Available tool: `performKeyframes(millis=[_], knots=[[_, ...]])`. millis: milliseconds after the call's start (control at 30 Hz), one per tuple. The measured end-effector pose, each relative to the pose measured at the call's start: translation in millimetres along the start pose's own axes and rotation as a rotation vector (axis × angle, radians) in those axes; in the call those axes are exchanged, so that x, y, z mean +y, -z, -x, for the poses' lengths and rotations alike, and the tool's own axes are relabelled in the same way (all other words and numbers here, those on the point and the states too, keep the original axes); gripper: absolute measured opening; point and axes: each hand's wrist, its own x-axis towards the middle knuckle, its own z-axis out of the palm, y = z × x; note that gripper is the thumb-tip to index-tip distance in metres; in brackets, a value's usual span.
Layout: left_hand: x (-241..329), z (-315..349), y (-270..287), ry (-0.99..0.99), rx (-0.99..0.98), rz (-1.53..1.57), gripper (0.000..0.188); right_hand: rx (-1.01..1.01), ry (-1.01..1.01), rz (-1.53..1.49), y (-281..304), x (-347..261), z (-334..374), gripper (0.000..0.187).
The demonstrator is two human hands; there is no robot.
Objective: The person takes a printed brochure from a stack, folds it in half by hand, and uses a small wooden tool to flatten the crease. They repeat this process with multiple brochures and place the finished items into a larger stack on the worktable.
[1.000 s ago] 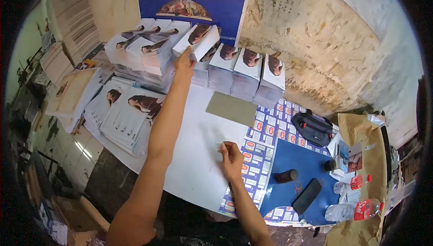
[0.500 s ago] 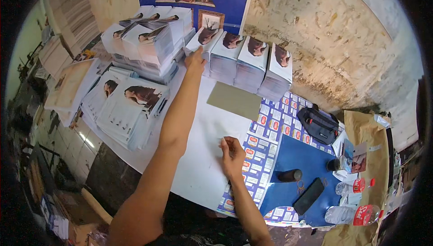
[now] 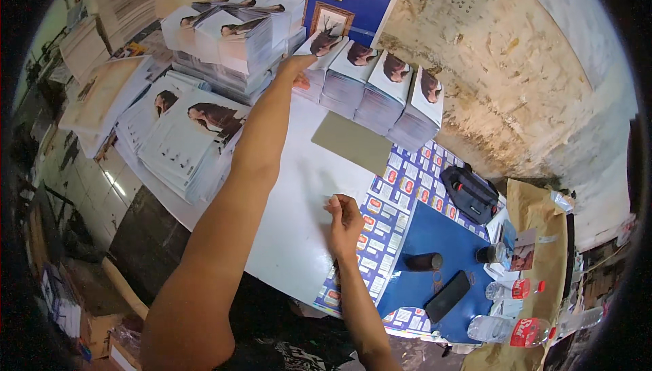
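Four tall stacks of printed sheets or booklets, white with a dark-haired figure on top, stand in a row along the wall. My left hand [image 3: 298, 71] reaches to the near end of the leftmost stack [image 3: 324, 50], its fingers closed against the top edge and front side. How far the fingers wrap round is partly hidden. My right hand [image 3: 347, 224] hovers over the white tabletop [image 3: 292, 215], fingers curled in toward the thumb. Nothing shows between them. A flat olive-grey board [image 3: 351, 143] lies between my right hand and the row of stacks.
Bundled stacks [image 3: 234, 41] are piled high at the back left. Looser stacks [image 3: 197, 143] lie nearer. On the right are a dark pouch [image 3: 468, 193], a black phone [image 3: 448, 296], a dark cylinder [image 3: 424, 262] and plastic bottles [image 3: 509, 330]. The stained wall [image 3: 489, 92] rises behind.
The view has shifted slightly. My left hand stays at the leftmost stack, its wrist turned and fingers now lower on the front side. My right hand keeps its curled shape.
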Motion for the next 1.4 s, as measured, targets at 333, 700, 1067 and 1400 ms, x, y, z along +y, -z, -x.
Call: performKeyframes(millis=[333, 700, 1067, 1400], knots=[[-6, 42, -17, -0.079, 0.688, -0.593, 0.118, 0.004, -0.027, -0.008, 5, 2, -2, 0.030], [-53, -74, 43, -0.371, 0.282, 0.462, 0.101, 0.002, -0.060, -0.089, 2, 3, 2, 0.029], [-27, -58, 6, -0.498, -0.248, 0.571, 0.101, 0.010, -0.050, -0.011, 17, 9, -2, 0.028], [-31, -29, 32, -0.709, -0.039, 0.569, 0.116, -0.028, -0.024, -0.017, 2, -1, 2, 0.028]])
